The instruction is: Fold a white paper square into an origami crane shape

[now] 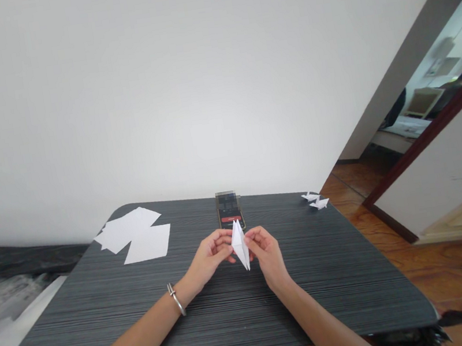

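A white folded paper piece point(239, 244), long and diamond-shaped with split points at top and bottom, is held upright over the middle of the dark table. My left hand point(211, 253) pinches its left edge between thumb and fingers. On the opposite edge my right hand point(266, 252) has its thumb and fingertips closed. Just behind the folded paper lies a phone point(230, 211) with a red button on its screen; the paper's tips overlap its lower end. A metal bangle point(176, 300) circles my left wrist.
Loose white paper sheets point(148, 243) overlap at the table's back left. Two small folded paper figures point(319, 204) stand near the back right edge. The dark wood-grain table point(220, 326) meets a white wall point(199, 84). To the right is a wooden floor point(397, 223) and a doorway.
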The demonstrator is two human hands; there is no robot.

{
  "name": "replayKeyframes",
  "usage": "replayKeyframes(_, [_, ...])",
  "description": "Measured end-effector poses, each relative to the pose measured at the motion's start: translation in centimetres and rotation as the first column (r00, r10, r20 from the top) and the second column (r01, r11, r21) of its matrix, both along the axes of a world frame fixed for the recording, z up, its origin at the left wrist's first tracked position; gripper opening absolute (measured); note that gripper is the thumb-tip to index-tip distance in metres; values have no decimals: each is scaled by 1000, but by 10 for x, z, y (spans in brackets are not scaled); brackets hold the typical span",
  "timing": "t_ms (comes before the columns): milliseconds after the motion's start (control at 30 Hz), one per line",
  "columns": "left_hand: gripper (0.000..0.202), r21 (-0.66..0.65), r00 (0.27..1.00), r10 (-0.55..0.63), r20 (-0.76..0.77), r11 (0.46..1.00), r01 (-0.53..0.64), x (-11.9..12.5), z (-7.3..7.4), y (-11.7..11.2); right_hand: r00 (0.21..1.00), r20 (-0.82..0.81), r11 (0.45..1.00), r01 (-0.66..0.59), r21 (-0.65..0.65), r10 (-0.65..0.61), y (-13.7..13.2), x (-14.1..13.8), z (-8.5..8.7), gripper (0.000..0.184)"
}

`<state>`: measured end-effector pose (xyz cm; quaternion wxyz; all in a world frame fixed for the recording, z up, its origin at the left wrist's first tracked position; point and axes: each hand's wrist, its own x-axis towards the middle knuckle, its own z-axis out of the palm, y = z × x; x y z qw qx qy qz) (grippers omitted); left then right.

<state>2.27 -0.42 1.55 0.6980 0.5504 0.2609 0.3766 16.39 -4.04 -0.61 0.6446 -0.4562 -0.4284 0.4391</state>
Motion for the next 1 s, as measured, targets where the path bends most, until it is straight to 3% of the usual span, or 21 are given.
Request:
replayKeyframes(267, [20,-24,995,-64,-78,998,62,1,-5,1,997,14,997,-72,0,72,1,-2,-2,17])
replayKeyframes(400, [20,31,994,29,-103,999,-26,-1,-7,4,992,101,997,-76,10,75,-2,-3,1,11])
replayKeyframes(500, [18,105,987,96,-131,991,-83,-3,-8,5,969,245,997,22,78,-40,-6,-3,6,4])
replayKeyframes(600, [16,157,977,128,-171,982,-101,-4,-8,5,922,368,981,54,185,-120,-10,-4,10,11])
replayKeyframes(800, [12,286,944,221,-247,947,-147,-3,-10,1,879,473,979,-39,200,-62,-12,-8,10,14])
replayKeyframes(1000, [10,404,918,280,-280,902,-152,-5,-10,-1,878,476,980,-44,192,-54,-10,-7,9,11])
